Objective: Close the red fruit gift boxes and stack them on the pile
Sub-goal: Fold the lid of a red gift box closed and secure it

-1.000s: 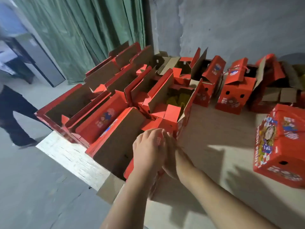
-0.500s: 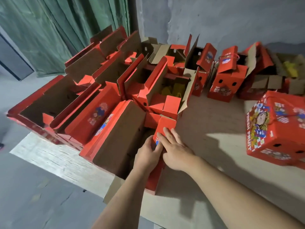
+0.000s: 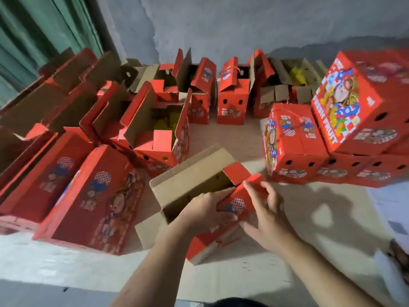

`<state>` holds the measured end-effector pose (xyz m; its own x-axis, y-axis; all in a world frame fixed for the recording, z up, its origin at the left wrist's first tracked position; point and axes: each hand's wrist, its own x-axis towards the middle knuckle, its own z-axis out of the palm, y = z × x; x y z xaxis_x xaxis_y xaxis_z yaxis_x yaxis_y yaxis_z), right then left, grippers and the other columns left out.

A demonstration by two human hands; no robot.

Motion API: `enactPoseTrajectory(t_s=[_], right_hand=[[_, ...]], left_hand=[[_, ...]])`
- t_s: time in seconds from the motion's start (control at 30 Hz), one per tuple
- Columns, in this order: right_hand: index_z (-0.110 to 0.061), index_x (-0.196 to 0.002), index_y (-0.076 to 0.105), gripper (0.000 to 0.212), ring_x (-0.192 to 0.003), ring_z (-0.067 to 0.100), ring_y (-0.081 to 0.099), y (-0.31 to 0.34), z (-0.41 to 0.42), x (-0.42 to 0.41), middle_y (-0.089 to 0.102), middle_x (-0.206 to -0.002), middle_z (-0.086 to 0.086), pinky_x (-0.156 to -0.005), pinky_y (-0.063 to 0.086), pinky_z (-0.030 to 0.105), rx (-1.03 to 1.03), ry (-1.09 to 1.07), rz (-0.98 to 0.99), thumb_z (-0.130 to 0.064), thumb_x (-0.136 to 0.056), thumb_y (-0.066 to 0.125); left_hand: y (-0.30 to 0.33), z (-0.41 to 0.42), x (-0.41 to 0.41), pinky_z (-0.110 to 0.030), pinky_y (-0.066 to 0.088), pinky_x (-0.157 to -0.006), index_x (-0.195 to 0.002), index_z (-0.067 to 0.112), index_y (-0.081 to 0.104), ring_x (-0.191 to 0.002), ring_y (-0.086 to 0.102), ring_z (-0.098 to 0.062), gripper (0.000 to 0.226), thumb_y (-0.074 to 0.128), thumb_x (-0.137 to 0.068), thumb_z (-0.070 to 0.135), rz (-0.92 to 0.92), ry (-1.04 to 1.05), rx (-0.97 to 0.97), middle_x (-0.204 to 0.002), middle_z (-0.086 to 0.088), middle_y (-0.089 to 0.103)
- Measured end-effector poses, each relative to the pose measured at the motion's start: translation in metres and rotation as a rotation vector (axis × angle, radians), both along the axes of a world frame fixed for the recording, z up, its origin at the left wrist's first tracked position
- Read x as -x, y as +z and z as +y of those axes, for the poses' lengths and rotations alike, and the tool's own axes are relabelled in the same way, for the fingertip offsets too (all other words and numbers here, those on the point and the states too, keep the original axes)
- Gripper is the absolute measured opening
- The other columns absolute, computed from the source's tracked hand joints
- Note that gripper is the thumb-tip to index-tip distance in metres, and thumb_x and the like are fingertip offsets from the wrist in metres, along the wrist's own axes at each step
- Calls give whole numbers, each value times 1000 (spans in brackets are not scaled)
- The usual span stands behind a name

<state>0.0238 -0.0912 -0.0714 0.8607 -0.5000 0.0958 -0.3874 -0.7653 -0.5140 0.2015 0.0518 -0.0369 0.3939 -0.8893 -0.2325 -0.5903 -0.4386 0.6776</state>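
Open box (image 3: 199, 191) at centre of the pale surface (image 3: 332, 218); left hand (image 3: 205, 211) and right hand (image 3: 265, 213) both grip its red flap (image 3: 238, 201). Pile of shut boxes (image 3: 345, 134) at 2 o'clock; open boxes (image 3: 155, 129) from 9 to 12. Grey wall (image 3: 221, 25) behind, green curtain (image 3: 44, 29) at 10 o'clock.
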Motion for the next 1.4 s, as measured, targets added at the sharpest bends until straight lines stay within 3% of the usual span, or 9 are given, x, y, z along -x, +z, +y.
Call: enactPoseTrajectory(t_s=[0.23,0.37,0.5,0.63,0.83,0.93,1.1,1.27,1.4], right_hand=[[-32,-148,40,115,-133,32,43,-3,-75,129,32,-146,9,-104,49,48,50,-404,-229,-65,-48,86],[-26,-148,37,113,-118,31,48,-5,-105,168,40,-129,2,-88,48,43,56,-484,-316,-69,-52,77],[-41,-159,21,106,-119,9,44,-14,-122,203,35,-128,-14,-92,42,37,-37,-332,-296,-73,-74,75],[-43,-162,7,84,-150,2,28,-22,-121,217,21,-159,-32,-117,23,15,-214,-263,-394,-69,-95,51],[-34,-158,31,64,-129,23,59,-37,-108,229,63,-136,2,-108,42,31,-539,-309,-647,-50,-99,50],[-31,-128,68,46,-131,25,58,-34,-117,235,68,-133,1,-108,43,29,-587,-302,-662,-51,-103,34],[-43,-119,72,39,-120,11,62,-5,-142,226,70,-128,-8,-98,47,31,-822,-410,-536,-43,-88,48],[-56,-151,38,65,-152,-3,13,20,-164,208,16,-161,-29,-125,14,43,-885,-268,-115,-37,-92,54],[-57,-155,21,77,-155,0,-11,19,-166,213,-12,-169,-25,-129,5,47,-944,-134,80,-33,-94,61]], left_hand=[[30,-109,105,-44,54,-97,-158,47,33,-128,61,-29,70,60,-96,62,-513,-414,124,-146,2,61],[32,-133,149,-42,56,-90,-153,43,45,-120,66,-26,56,51,-101,62,-656,-426,270,-134,2,69],[30,-129,177,-33,55,-62,-123,37,69,-86,73,-19,41,46,-103,63,-595,-312,366,-100,7,78],[30,-116,181,-34,42,-56,-85,28,52,-75,64,-25,47,25,-107,58,-541,-65,113,-81,2,68],[22,-83,157,-34,57,-74,-92,41,64,-84,68,-11,30,47,-79,62,58,167,-106,-88,16,70],[8,-68,152,-43,60,-92,-119,36,53,-112,62,-19,53,72,-76,60,289,255,-128,-123,7,55],[-3,-71,153,-54,62,-88,-146,30,29,-117,67,-37,101,89,-66,43,825,733,126,-149,-14,43],[-9,-82,149,-48,61,-85,-154,28,29,-119,67,-30,98,84,-74,39,833,791,304,-139,-8,55],[-10,-80,148,-19,53,-93,-139,48,46,-124,55,4,55,69,-89,49,457,503,383,-137,31,55]])
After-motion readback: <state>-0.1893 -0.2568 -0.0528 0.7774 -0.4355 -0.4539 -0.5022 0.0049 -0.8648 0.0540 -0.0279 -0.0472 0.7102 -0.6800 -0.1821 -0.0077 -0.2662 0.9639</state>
